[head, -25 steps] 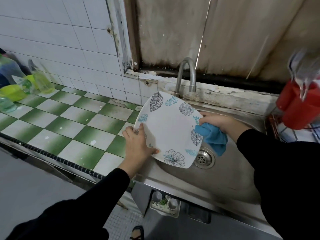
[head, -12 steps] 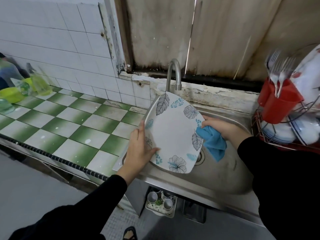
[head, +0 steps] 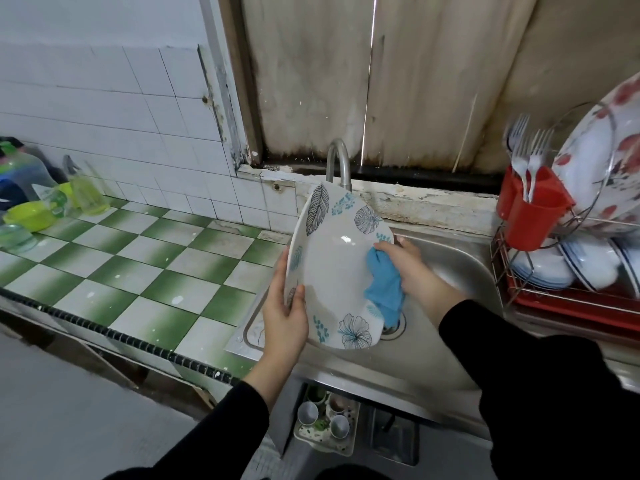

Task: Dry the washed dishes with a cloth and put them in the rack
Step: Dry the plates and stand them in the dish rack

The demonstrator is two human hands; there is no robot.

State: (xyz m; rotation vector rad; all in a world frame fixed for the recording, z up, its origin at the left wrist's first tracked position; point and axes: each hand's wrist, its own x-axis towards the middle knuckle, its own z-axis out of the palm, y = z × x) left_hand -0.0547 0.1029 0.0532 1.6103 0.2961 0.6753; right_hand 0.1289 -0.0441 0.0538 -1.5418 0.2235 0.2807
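Green-and-white checked tiles covered the desk [head: 138, 271] beside a steel sink [head: 457, 271], with white wall tiles and stained boards behind. Over the sink basin a square white plate [head: 332, 271] printed with leaves and flowers was held tilted up on edge, its face turned to the right and its lower corner just above the drain.

The left hand [head: 285, 320] had its grip closed on the plate's left rim, thumb on the face and fingers running up behind the edge. The right hand [head: 408, 265] kept its grip bunched round a blue cloth [head: 384, 285] and pressed it against the plate's right side. A loose end of the cloth hung down toward the drain. Both arms wore black sleeves.

A curved tap [head: 337, 161] rose just behind the plate's top corner. Right of the sink, well apart from the plate, stood a wire rack [head: 571, 299] on a red tray. It held leaning white bowls [head: 540, 268] with dark rims, a large round red-leaf plate [head: 602, 161] standing upright, and a red cutlery cup [head: 533, 216] with forks [head: 530, 150] prongs up.

At the desk's far left sat bottles [head: 86, 192] and a green bowl [head: 29, 216]. Below the sink's front edge lay a small tray of cups [head: 325, 420].
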